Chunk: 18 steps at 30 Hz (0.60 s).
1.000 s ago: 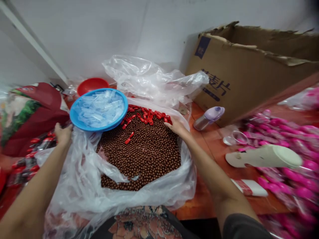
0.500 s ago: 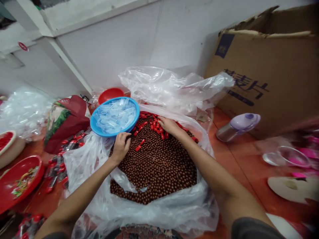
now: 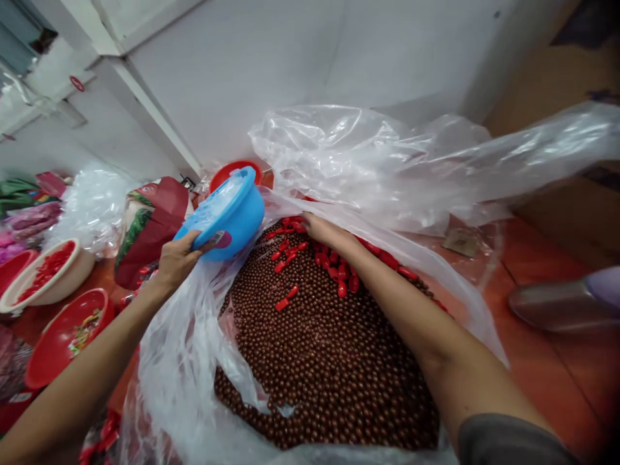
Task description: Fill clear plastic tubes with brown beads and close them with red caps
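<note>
My left hand (image 3: 181, 258) grips the near rim of a blue plastic basin (image 3: 239, 223), which is tilted to the left and holds clear plastic pieces (image 3: 216, 205). Below lies a large heap of small, shiny brown balls (image 3: 320, 361) in an open clear plastic bag (image 3: 179, 349). My right hand (image 3: 317, 227) is at the far edge of the heap, among small red plastic caps (image 3: 339, 268). Its fingers are bent together and partly hidden, so what they hold cannot be made out. Two red caps (image 3: 287, 298) lie apart on the balls.
Crumpled clear plastic sheeting (image 3: 368, 168) lies behind the bag, against the white wall (image 3: 271, 77). A red basin (image 3: 101, 307) and a cream basin of red pieces (image 3: 82, 265) stand left. At right are a metal bottle (image 3: 557, 303) and a cardboard box (image 3: 537, 84).
My left hand has moved from beside the blue basin onto its rim, and the basin now tilts left. My right hand stays among the red caps. The view has shifted closer.
</note>
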### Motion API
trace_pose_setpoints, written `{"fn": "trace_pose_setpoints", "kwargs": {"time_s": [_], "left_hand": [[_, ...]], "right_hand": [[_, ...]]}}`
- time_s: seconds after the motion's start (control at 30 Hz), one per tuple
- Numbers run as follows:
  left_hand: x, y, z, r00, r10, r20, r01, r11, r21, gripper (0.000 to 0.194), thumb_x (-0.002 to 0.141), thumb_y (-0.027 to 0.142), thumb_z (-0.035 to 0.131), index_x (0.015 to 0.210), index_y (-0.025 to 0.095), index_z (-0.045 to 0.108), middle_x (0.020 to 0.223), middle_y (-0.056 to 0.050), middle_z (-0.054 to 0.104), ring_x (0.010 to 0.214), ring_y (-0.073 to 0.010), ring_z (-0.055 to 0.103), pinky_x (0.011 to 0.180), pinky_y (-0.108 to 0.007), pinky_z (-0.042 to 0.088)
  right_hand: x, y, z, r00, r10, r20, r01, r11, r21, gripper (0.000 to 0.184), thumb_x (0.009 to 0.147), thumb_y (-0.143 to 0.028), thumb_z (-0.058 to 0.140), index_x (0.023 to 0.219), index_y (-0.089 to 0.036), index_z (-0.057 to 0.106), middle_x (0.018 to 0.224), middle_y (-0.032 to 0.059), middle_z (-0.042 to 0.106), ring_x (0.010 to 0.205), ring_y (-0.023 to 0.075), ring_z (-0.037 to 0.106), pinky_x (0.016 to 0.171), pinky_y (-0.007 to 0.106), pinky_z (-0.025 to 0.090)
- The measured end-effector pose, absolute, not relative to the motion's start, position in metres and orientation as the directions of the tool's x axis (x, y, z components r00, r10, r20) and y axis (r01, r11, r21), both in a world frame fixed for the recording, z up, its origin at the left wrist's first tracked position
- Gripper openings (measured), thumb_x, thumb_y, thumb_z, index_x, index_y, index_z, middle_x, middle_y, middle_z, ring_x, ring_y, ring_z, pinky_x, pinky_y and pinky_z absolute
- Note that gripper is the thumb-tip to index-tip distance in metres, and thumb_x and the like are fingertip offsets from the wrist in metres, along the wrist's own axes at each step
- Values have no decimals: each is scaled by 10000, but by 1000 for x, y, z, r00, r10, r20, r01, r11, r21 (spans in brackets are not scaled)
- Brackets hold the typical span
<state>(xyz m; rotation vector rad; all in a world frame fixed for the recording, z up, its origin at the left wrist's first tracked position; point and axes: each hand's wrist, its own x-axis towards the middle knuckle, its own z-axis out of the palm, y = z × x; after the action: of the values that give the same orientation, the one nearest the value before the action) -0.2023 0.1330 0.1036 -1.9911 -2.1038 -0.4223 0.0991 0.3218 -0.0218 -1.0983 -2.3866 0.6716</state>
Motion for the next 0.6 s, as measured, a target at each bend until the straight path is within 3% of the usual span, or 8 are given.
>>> {"fn": "trace_pose_setpoints", "kwargs": {"time_s": [0.13,0.23,0.3,0.37,0.43,0.6], "left_hand": [[-208,126,111,4,946,325,998,14,-54,265,866,404,534,995,246,704,745,-3,684,636,-161,596,613,-253,405],[-216,122,95,74,951,299,990,-33,-138,259,867,334,513,1014,243,705,865,-36,727,764,-192,650,687,-267,450],[-223,121,81,109,950,291,986,-66,-154,274,856,290,500,1029,230,703,929,-52,736,837,-207,666,743,-277,473],[-229,122,71,140,949,284,983,-100,-152,287,843,260,490,1028,220,705,964,-62,737,881,-215,672,785,-287,485],[-234,125,67,150,946,287,984,-115,-136,295,835,245,481,1020,214,710,974,-67,737,899,-221,674,806,-297,490],[-239,123,90,49,944,328,999,-47,-16,291,849,288,482,1012,234,716,904,-37,732,816,-202,667,746,-286,479]], "right_hand": [[62,334,-21,-682,725,98,612,639,-465,384,961,-366,464,1261,-156,581,1304,138,601,1169,238,573,1026,319,402],[40,338,-22,-681,732,-20,678,620,-394,685,862,-643,513,1379,-196,476,1364,169,537,1205,310,535,1012,389,406],[32,337,-24,-659,748,-77,723,602,-338,797,803,-733,507,1427,-243,424,1422,173,471,1242,358,491,1018,452,392],[30,334,-27,-659,749,-67,734,621,-273,724,823,-688,521,1389,-239,485,1436,174,442,1257,369,468,1033,464,374],[35,330,-28,-682,730,-47,718,656,-233,538,877,-534,536,1290,-193,585,1382,170,489,1216,325,502,1022,398,387],[69,320,-20,-757,646,-97,647,719,-253,287,863,-283,551,1106,-207,683,1179,79,655,976,205,622,856,262,447]]}}
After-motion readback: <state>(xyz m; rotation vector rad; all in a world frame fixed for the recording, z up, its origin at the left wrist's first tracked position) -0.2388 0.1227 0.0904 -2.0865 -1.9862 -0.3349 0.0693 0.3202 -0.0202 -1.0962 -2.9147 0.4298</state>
